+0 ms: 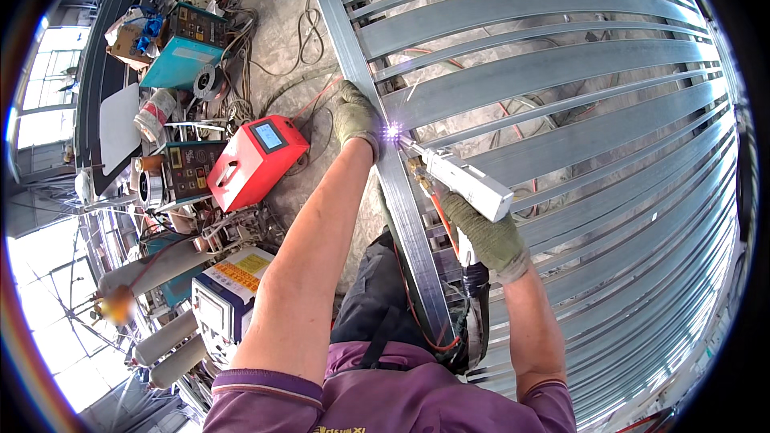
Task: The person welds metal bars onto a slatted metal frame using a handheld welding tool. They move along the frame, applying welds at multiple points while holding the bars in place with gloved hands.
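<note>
A large grey metal frame has a long side rail and many parallel slats running off to the right. My gloved left hand grips the rail's outer edge, just left of a bright purple-white welding spark. In my gloved right hand is a white handheld welding gun, its nozzle pointing at the spark where a slat meets the rail. An orange hose and a dark cable trail down from the gun. The glove hides most of its handle.
At left stand a red box with a screen, a teal welding machine, a wire spool and a white machine with a yellow label. Gas cylinders lie beyond. Cables loop over the concrete floor, some under the slats.
</note>
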`<state>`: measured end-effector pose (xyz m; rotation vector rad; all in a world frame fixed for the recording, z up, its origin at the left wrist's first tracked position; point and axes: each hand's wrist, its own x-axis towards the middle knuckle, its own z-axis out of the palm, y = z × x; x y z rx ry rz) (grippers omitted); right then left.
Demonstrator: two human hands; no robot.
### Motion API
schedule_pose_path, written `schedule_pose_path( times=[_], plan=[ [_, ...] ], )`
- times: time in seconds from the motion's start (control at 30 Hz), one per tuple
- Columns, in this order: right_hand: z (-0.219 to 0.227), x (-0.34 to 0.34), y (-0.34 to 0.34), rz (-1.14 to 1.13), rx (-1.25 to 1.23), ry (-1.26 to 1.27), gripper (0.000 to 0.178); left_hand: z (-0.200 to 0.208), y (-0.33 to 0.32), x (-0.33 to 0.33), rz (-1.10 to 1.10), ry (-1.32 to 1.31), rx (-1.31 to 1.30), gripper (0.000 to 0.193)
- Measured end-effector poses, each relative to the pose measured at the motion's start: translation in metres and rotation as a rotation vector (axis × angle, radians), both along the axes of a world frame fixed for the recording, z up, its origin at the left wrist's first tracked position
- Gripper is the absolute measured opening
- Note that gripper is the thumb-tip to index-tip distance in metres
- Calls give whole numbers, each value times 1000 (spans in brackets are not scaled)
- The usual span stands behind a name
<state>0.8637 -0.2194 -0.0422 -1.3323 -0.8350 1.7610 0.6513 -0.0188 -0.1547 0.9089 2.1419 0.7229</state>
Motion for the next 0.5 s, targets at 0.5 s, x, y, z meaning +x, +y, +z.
schedule_pose_path(
  times=[0.5],
  plan=[
    [4, -1, 1, -8, 17, -12, 46, -3, 2, -3, -54, 64, -61, 72]
  ],
)
